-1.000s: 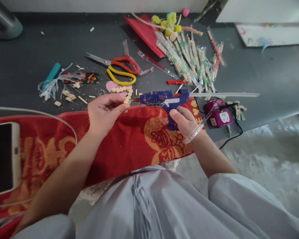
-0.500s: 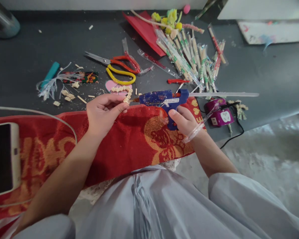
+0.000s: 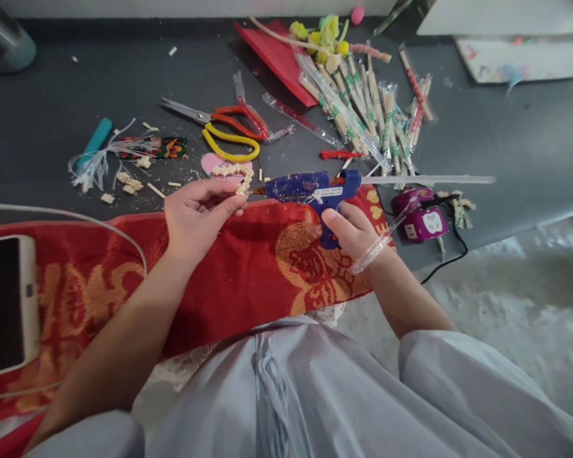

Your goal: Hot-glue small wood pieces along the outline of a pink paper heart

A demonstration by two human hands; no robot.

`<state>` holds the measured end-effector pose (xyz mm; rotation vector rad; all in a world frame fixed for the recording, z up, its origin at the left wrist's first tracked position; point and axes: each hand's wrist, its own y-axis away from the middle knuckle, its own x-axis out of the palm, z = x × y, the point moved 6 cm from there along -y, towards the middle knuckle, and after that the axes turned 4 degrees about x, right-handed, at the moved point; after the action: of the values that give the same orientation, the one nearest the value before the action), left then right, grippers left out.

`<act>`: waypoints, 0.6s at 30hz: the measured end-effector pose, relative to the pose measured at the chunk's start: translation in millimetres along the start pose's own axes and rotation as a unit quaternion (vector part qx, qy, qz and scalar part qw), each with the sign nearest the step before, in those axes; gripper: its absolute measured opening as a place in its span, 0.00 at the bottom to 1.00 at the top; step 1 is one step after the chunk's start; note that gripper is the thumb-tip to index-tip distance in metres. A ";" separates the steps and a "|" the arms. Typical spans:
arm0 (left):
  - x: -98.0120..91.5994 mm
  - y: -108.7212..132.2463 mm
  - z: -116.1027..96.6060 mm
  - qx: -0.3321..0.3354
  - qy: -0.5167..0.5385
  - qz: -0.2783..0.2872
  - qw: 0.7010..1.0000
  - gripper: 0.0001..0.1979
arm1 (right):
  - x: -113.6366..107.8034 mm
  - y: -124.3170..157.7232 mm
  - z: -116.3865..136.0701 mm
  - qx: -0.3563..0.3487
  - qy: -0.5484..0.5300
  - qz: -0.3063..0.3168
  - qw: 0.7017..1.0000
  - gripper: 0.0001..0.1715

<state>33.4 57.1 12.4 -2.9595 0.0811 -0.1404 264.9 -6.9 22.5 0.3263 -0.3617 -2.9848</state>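
Note:
Between thumb and fingers, my left hand [image 3: 200, 213] pinches a curved piece made of small cream-coloured bits [image 3: 233, 172]. My right hand [image 3: 351, 229] is wrapped round the handle of a blue hot glue gun [image 3: 300, 186]. Its nozzle points left and sits right at the cream piece; whether they touch I cannot tell. A long clear glue stick [image 3: 430, 180] juts out of the gun's back. Just beyond the cream piece lies a pink heart-shaped card [image 3: 214, 164], partly covered by it. Scissors [image 3: 219, 124] with red and yellow handles rest behind that.
Wrapped chopsticks [image 3: 353, 105] are heaped at the back, beside a red envelope [image 3: 281, 60]. A purple power socket [image 3: 423, 219] with a black cable stands at right. A red towel [image 3: 248, 273] covers the front edge, with a phone [image 3: 7, 305] at left. Cream scraps [image 3: 130, 182] are scattered about.

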 end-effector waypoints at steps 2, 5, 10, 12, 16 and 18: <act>0.6 -0.2 -0.7 0.002 0.003 0.000 1.000 0.12 | 0.3 -0.3 0.0 -0.002 -0.001 0.001 1.000 0.38; 1.8 -0.2 -4.5 0.026 0.024 -0.001 0.999 0.10 | -0.2 0.1 -0.1 -0.005 -0.003 0.000 1.000 0.38; 2.6 0.5 -4.9 0.026 0.013 0.008 1.000 0.12 | -4.9 1.6 -5.8 0.008 -0.002 -0.009 1.000 0.35; 1.8 0.8 -4.6 0.027 0.005 0.005 1.000 0.14 | -6.5 1.3 -7.6 -0.001 0.000 -0.008 1.000 0.35; 1.0 0.9 -4.3 0.031 0.006 -0.005 0.999 0.15 | -6.8 0.4 -9.8 -0.002 -0.006 -0.001 1.000 0.35; 1.2 1.0 -2.4 0.015 0.003 -0.003 1.000 0.16 | -5.5 0.4 -7.7 -0.002 -0.006 0.006 1.000 0.35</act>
<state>34.3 55.7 14.7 -2.9289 0.0711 -0.1504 272.0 -8.2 16.4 0.3059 -0.3561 -2.9758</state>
